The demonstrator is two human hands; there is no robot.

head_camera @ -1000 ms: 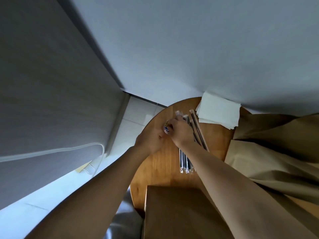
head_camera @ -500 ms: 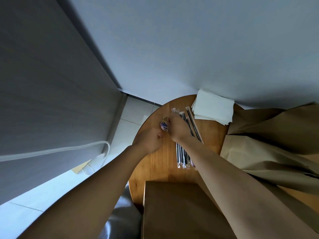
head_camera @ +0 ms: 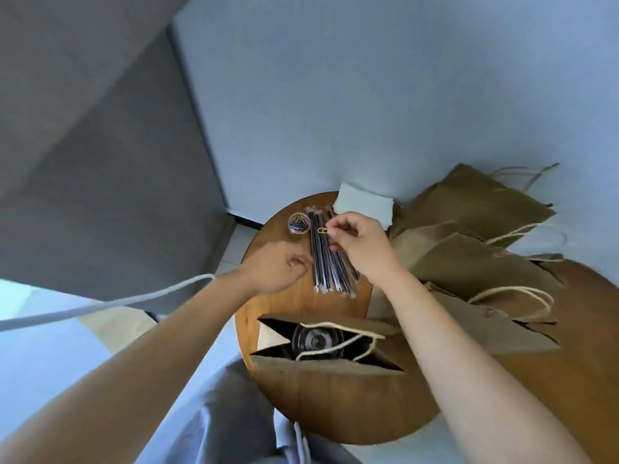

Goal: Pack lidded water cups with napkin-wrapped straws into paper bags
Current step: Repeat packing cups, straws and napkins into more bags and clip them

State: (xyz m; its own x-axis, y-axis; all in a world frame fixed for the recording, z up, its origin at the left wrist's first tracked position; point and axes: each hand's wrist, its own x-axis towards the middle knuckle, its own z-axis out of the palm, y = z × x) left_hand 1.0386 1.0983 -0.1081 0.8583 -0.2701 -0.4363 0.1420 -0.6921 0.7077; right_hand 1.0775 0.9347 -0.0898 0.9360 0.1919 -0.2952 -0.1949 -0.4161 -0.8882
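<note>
I note the right hand pinching a yellow paper clip above the wrapped straws, which lie on the round wooden table beside a small tub of clips. The left hand rests loosely curled, holding nothing, just left of the straws. An open paper bag stands nearest me with a lidded cup inside; napkins sit at the far edge.

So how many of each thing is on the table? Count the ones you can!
Open paper bag with a lidded cup inside: 1
Tub of paper clips: 1
Yellow paper clip, pinched by the right hand: 1
Napkin stack: 1
Bundle of wrapped straws: 1
Flat paper bags: several, overlapping, uncountable
Total countable: 6
</note>
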